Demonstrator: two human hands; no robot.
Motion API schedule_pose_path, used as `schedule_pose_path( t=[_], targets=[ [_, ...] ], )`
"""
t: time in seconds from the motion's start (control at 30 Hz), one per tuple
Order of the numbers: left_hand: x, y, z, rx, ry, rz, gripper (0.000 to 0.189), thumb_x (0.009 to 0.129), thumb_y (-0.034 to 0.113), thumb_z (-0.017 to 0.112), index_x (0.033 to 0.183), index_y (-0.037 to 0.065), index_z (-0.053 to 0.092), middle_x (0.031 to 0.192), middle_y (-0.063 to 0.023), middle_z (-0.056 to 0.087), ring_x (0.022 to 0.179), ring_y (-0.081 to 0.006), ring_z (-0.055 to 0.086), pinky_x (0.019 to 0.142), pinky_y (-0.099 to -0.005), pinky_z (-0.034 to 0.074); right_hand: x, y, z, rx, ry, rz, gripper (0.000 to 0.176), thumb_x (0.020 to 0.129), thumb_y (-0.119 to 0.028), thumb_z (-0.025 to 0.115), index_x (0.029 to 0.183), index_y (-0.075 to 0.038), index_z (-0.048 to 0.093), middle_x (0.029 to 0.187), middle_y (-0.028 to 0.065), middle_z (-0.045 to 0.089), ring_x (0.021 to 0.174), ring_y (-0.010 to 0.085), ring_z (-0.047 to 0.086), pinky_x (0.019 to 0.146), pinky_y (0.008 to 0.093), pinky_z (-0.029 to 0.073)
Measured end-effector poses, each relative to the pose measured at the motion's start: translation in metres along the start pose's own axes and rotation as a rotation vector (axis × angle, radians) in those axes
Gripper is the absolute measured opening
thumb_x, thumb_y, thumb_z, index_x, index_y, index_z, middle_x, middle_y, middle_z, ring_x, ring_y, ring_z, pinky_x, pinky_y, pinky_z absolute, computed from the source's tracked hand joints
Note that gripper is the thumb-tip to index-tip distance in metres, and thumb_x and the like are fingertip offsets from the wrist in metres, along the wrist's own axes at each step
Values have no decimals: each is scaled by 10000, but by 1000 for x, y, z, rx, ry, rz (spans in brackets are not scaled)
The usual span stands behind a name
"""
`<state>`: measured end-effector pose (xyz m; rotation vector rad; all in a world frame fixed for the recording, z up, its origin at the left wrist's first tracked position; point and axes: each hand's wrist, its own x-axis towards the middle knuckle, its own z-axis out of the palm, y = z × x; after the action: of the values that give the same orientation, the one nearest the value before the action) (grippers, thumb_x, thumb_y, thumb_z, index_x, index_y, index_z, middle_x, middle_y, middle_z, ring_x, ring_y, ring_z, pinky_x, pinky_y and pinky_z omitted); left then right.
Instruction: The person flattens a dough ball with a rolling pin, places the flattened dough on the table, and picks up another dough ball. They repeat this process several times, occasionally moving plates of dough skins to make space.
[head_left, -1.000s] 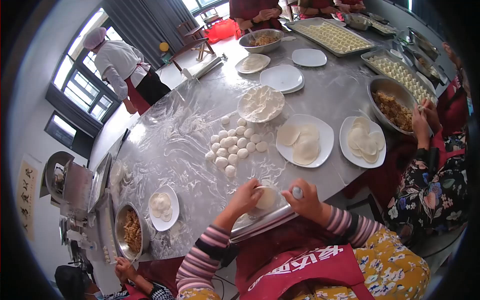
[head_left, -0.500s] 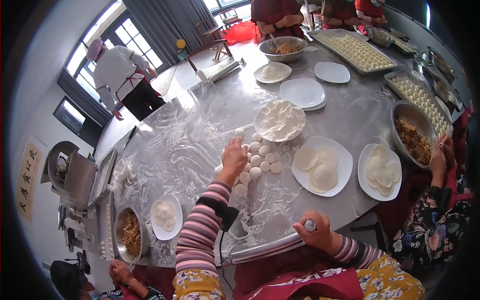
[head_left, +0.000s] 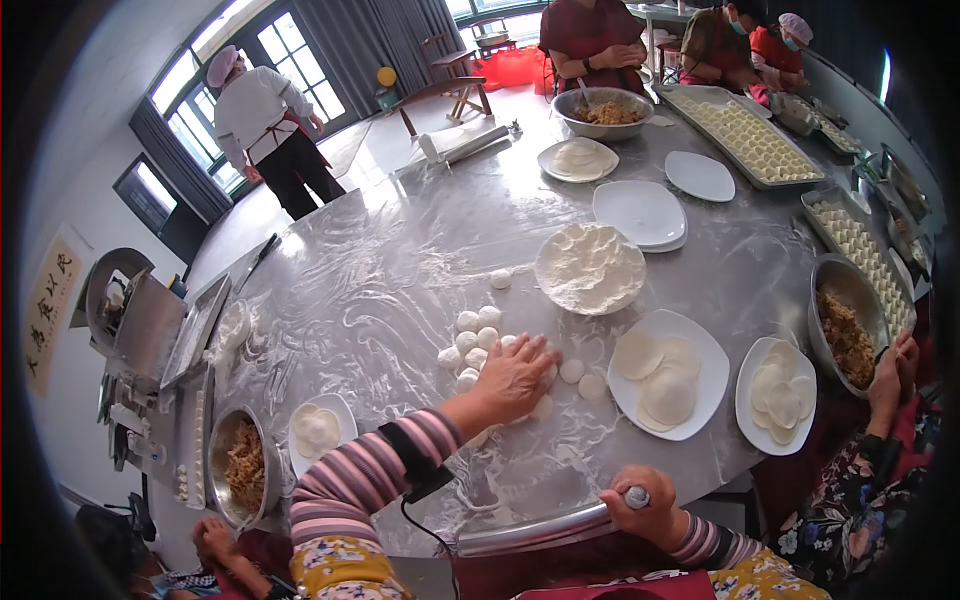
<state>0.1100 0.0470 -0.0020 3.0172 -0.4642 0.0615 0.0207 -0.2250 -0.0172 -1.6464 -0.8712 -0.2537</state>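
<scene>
Right hand, nearest us, well short of the flour bowl: closed around a stick, its rounded end visible to us. White plate, short of the bowl and rightward: bears thin dough rounds. Left hand, short of the bowl and leftward: palm down, fingers spread over the dough balls, some hidden from us. These cluster on our floured worktop; one lies apart, left of the bowl. Stacked plates: just beyond the bowl.
</scene>
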Motion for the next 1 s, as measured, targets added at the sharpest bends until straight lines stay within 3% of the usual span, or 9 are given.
schedule_pose_path(
  t=[0.07,0.17,0.23,0.37,0.5,0.57,0.67,0.87,1.0],
  targets=[
    [2,-8,-19,-303,-122,-15,425,872,275,519,1252,92,475,1295,-162,468,1190,-349,446,993,-487,314,1,-1,-1,2,-5,-4,328,701,-88,760,872,-65,481,633,87,564,498,250,555,444,309,418],
    [33,-55,-16,-171,308,-110,448,838,281,566,1231,81,489,1284,-172,472,1158,-351,458,993,-453,325,4,-1,0,-54,8,-44,332,698,-89,764,870,-67,480,634,82,568,494,249,559,438,311,416],
    [52,-89,1,-112,333,-200,522,839,367,549,1274,90,466,1330,-190,435,1201,-372,422,1007,-453,314,5,-3,0,-41,4,-28,326,706,-101,760,868,-69,480,631,79,569,497,250,564,440,319,420],
    [67,-103,20,-144,81,-428,665,840,507,498,1363,110,389,1423,-197,329,1320,-361,305,1062,-484,248,6,-7,-1,-44,-7,13,296,729,-124,745,821,-58,472,610,84,583,515,216,593,485,276,457],
    [63,-68,13,-185,71,-262,673,838,498,505,1367,103,373,1406,-178,360,1323,-339,302,1054,-499,255,7,-6,5,-27,30,21,286,734,-125,745,801,-59,475,607,82,577,510,218,584,476,282,447],
    [60,-37,-3,-206,-81,-178,682,832,524,500,1358,105,383,1410,-180,349,1329,-352,290,1030,-553,263,9,-6,6,-94,47,14,277,741,-117,742,786,-60,474,594,81,561,494,218,562,461,292,430],
    [47,3,9,-125,-9,-83,733,802,591,499,1349,116,391,1440,-181,287,1327,-399,263,989,-647,236,10,-2,9,-65,78,13,275,749,-118,738,789,-60,472,586,81,544,483,217,542,451,303,414],
    [12,50,6,-71,-77,68,456,900,329,450,1346,245,402,1446,-168,272,1318,-421,264,975,-647,261,2,-3,9,-61,98,42,312,703,-91,762,833,-68,480,622,95,551,504,285,557,464,338,439],
    [-14,47,-8,13,-175,222,477,886,274,469,1355,244,394,1450,-160,267,1314,-418,274,980,-633,269,-1,-7,9,-120,138,9,320,698,-87,761,834,-65,472,625,96,538,526,304,556,475,358,439]
  ],
)
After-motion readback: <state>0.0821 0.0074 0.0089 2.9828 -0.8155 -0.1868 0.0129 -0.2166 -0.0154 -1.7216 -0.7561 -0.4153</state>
